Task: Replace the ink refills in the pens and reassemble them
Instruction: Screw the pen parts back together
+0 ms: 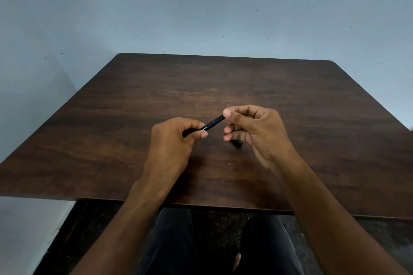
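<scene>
**Both hands on one black pen above the tabletop**

Right now you hold a black pen [213,123] between your two hands, lifted clear of the dark wooden tabletop [111,129]. The pen runs on a slant, its near-left end inside your left hand [173,140] and its far-right end inside your right hand [252,127]. Only the middle stretch of the barrel shows between them, with pale lettering near the left hand and a small blue mark further up.

Your left hand's fingers are clamped on the lower part of the barrel: the thumb [202,134] presses from the near side and the forefinger wraps over the top, while the other fingers curl into the palm. Your right hand's fingers are closed on the upper end, the thumb tip [227,113] sitting right at the pen's end and the forefinger curved over it from the far side. The remaining right fingers are bent loosely below.

Just under your right hand, a second small dark piece [237,142] pokes out near the lower fingers; you cannot tell from this view whether it lies on the tabletop or is held, nor what part it is.

Both forearms reach in from the near edge of the tabletop. Below that edge your dark trousers [174,241] show. A pale blue-grey wall [201,6] stands behind the far edge.
</scene>
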`<state>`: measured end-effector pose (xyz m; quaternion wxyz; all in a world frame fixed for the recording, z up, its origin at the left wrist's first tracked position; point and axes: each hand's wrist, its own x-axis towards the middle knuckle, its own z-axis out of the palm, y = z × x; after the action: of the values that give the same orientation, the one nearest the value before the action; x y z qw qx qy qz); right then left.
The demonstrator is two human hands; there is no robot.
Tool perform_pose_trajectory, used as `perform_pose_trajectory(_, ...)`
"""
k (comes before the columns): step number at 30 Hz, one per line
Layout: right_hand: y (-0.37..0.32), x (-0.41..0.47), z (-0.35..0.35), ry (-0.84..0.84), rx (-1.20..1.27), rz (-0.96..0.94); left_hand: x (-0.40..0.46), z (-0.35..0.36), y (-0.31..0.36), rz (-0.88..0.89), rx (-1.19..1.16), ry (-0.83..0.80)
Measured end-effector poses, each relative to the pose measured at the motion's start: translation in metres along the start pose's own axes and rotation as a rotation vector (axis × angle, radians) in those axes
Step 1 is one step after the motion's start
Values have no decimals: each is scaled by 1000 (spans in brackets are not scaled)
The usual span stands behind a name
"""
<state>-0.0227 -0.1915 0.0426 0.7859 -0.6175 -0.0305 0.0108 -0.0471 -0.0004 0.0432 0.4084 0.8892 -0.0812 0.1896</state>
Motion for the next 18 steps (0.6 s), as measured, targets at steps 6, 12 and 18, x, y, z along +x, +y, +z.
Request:
perform_pose_trajectory(6,5,1,0,-19,65,7,0,1,-1,-2,-12,14)
perform_pose_trajectory(12,10,1,1,7,47,-4,0,0,-2,1,7,12)
perform_pose_trajectory(18,11,0,2,-26,75,-29,-1,1,-1,-8,-5,11)
